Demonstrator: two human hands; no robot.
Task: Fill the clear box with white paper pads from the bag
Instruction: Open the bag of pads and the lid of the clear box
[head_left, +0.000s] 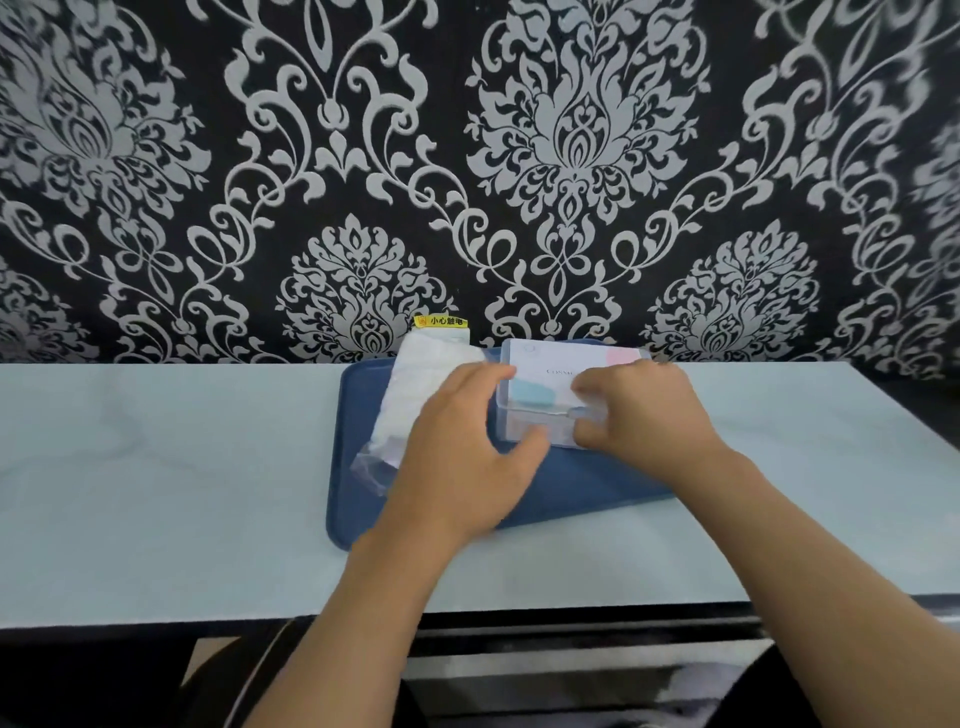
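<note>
A clear plastic box with a lid bearing pale blue and pink marks stands on a blue tray. To its left lies a clear bag full of white paper pads, its neck pointing toward me. My left hand grips the box's left end, thumb on the front wall and fingers on the lid. My right hand grips the box's right front corner, fingers over the lid edge and thumb against the front.
The tray rests on a pale blue table against a black and white patterned wall. A yellow warning label sticks out behind the bag. The table's dark front edge runs near me.
</note>
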